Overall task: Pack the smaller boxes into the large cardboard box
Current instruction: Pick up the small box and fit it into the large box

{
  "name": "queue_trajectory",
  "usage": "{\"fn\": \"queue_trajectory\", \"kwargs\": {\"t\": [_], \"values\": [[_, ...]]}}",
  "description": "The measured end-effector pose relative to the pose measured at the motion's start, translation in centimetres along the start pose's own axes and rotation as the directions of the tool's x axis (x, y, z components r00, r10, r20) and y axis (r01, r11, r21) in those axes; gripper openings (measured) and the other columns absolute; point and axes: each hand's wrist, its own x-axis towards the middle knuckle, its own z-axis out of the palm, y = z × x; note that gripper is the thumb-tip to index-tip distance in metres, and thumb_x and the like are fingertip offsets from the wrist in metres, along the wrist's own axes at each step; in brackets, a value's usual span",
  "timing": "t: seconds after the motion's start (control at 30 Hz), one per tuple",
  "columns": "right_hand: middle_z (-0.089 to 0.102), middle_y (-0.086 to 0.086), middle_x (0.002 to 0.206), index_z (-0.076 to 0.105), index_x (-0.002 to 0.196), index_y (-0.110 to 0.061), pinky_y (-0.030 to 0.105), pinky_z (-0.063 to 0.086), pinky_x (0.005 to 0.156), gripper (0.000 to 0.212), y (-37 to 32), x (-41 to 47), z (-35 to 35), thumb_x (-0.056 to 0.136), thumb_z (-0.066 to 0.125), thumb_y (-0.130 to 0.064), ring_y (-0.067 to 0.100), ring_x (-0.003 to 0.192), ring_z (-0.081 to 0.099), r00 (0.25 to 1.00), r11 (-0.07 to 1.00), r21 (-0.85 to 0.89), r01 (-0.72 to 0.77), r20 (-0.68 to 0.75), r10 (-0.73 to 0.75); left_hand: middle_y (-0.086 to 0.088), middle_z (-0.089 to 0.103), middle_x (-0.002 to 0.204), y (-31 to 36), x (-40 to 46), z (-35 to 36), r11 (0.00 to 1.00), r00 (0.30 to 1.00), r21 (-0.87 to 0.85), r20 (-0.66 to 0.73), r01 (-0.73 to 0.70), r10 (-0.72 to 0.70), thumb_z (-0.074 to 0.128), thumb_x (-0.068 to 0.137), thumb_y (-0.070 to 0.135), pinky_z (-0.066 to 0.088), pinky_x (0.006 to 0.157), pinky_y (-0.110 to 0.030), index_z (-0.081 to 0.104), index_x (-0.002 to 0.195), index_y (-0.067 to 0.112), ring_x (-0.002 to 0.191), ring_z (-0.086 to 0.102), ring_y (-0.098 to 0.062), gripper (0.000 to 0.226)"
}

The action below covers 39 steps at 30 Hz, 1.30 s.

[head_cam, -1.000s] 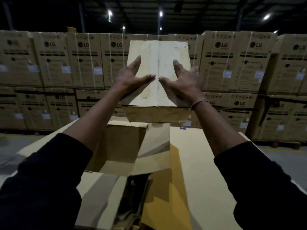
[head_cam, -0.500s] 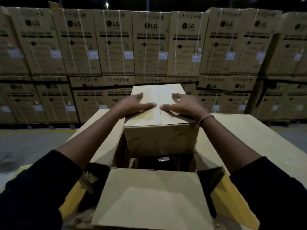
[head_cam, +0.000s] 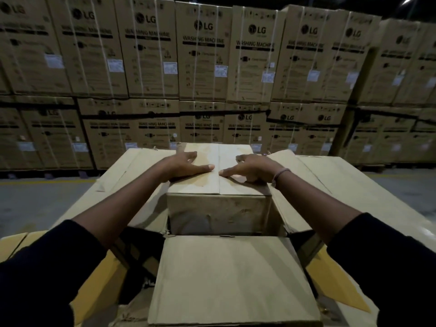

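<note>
Head view: small cardboard box (head_cam: 218,204) is seen seated partway in the opening of the large cardboard box (head_cam: 226,279), upper part standing proud of the rim. Both palms are pressed flat on its top, one on each side of the centre seam. Left hand (head_cam: 186,166) is laid with fingers straight and spread, thumb pointing in toward the seam. Right hand (head_cam: 251,168) is laid likewise, fingers extended, nothing gripped; thumb tips nearly meeting at the seam but apart. A thin wristband (head_cam: 279,175) is worn on the right wrist. Dark sleeves (head_cam: 44,274) are pushed up on both forearms. Near flap (head_cam: 232,277) of the large box is folded outward toward the camera; side flaps (head_cam: 330,185) are splayed left and right. Dents and scuffs are visible on the small box's front face. Behind, a wall of stacked LG washing machine cartons (head_cam: 203,55) is seen, two tiers, strapped, on a grey floor (head_cam: 35,199)
</note>
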Motion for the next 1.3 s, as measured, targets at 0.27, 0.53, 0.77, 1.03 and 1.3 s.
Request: {"fn": "queue_trajectory", "kwargs": {"t": [0.27, 0.53, 0.77, 1.03, 1.3], "values": [[0.034, 0.004, 0.166, 0.023, 0.165, -0.019, 0.035, 0.046, 0.108, 0.111, 5.6, 3.1, 7.3, 0.080, 0.081, -0.059, 0.026, 0.142, 0.045, 0.975, 0.990, 0.053, -0.130, 0.189, 0.118, -0.012, 0.034, 0.164, -1.4, 3.0, 8.1, 0.981, 0.983, 0.190, 0.172, 0.033, -0.066, 0.068, 0.074, 0.082, 0.040, 0.108, -0.040, 0.017, 0.163, 0.012, 0.145, 0.040, -0.033, 0.125], [0.026, 0.011, 0.170, -0.015, 0.164, -0.033, 0.048, 0.044, 0.114, 0.135, 8.5, 5.2, 13.6, 0.076, 0.082, -0.065, 0.037, 0.147, 0.038, 0.883, 0.973, -0.161, -0.166, 0.415, 0.220, -0.005, 0.069, 0.098, -0.8, 4.2, 13.5, 0.811, 0.803, 0.576, 0.432, 0.104, -0.410, 0.077, 0.068, 0.078, 0.048, 0.092, -0.039, 0.059, 0.127, 0.005, 0.090, 0.066, -0.024, 0.096], [-0.010, 0.022, 0.172, -0.009, 0.166, -0.026, 0.056, 0.024, 0.125, 0.121, 8.8, 5.5, 13.8, 0.085, 0.069, -0.070, 0.042, 0.159, 0.000, 0.918, 0.938, -0.338, -0.072, 0.345, 0.195, -0.011, -0.033, 0.165, -0.8, 5.1, 16.0, 0.812, 0.947, 0.562, 0.320, -0.157, -0.039, 0.059, 0.083, 0.079, -0.011, 0.118, -0.069, -0.018, 0.160, 0.040, 0.150, -0.032, -0.043, 0.115], [-0.010, 0.016, 0.172, 0.020, 0.165, -0.025, 0.058, 0.020, 0.125, 0.093, 9.2, 4.4, 12.7, 0.093, 0.053, -0.073, 0.043, 0.158, 0.003, 0.970, 0.967, -0.250, -0.048, 0.219, 0.105, -0.006, -0.007, 0.173, 0.7, 3.9, 8.8, 0.668, 0.953, 0.693, 0.288, -0.273, 0.091, 0.063, 0.095, 0.048, -0.017, 0.112, -0.075, 0.025, 0.161, 0.037, 0.156, -0.016, -0.039, 0.077], [0.029, 0.001, 0.170, 0.048, 0.154, -0.035, 0.057, 0.001, 0.127, 0.057, 4.2, 3.2, 13.8, 0.108, 0.025, -0.060, 0.026, 0.161, 0.005, 0.796, 0.537, -0.587, 0.606, 0.458, -0.397, -0.011, 0.040, 0.161, -5.0, 1.7, 6.5, 0.310, 0.949, 0.897, 0.290, -0.314, 0.122, 0.063, 0.098, 0.027, -0.007, 0.119, -0.070, 0.054, 0.145, 0.025, 0.158, 0.009, -0.038, 0.049]]}}
